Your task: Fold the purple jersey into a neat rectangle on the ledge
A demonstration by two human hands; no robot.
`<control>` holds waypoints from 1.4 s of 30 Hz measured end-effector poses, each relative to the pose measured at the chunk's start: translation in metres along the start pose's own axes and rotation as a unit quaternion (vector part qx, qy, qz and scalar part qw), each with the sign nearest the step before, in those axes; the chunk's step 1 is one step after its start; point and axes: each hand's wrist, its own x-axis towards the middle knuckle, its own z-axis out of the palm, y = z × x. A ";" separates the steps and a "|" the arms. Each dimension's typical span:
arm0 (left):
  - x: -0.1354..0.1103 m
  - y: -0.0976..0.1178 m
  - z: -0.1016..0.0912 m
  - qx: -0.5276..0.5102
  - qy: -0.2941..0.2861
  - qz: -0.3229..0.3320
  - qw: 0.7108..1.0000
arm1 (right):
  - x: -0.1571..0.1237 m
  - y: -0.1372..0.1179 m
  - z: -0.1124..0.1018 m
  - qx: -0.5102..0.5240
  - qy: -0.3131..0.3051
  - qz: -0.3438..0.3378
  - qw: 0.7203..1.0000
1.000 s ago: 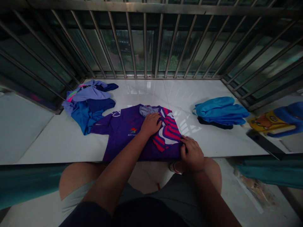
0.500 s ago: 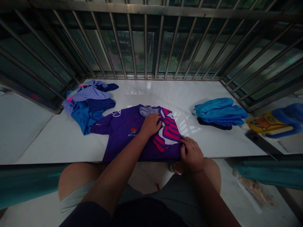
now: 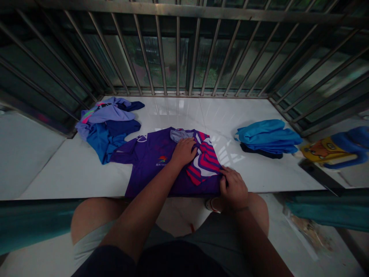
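Note:
A purple T-shirt (image 3: pixel 150 154) lies spread on the white tiled ledge, collar toward the window, with a small logo on its chest. Its pink-and-white striped sleeve is folded inward over the right part of the body. My left hand (image 3: pixel 184 152) rests flat on the shirt just below the grey-lined collar, fingers stretched out. At the shirt's right edge, beside the striped sleeve, my right hand (image 3: pixel 235 188) has its fingers curled and pinches the fabric. The tip of its thumb is partly hidden.
A loose heap of blue and lilac clothes (image 3: pixel 108 123) lies at the left, touching the shirt's other sleeve. Folded blue clothes (image 3: pixel 266 134) sit at the right. Beyond them are a yellow-and-blue jug (image 3: pixel 331 148) and a dark phone (image 3: pixel 319 177). Metal bars (image 3: pixel 177 57) close off the back.

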 end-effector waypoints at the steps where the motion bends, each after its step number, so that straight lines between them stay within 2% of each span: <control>1: 0.000 0.000 0.000 0.000 -0.001 0.000 1.000 | 0.000 0.000 0.000 0.001 -0.001 -0.002 1.000; 42: -0.001 0.003 -0.004 0.002 -0.007 -0.004 1.000 | -0.001 -0.001 0.000 0.003 -0.001 0.001 1.000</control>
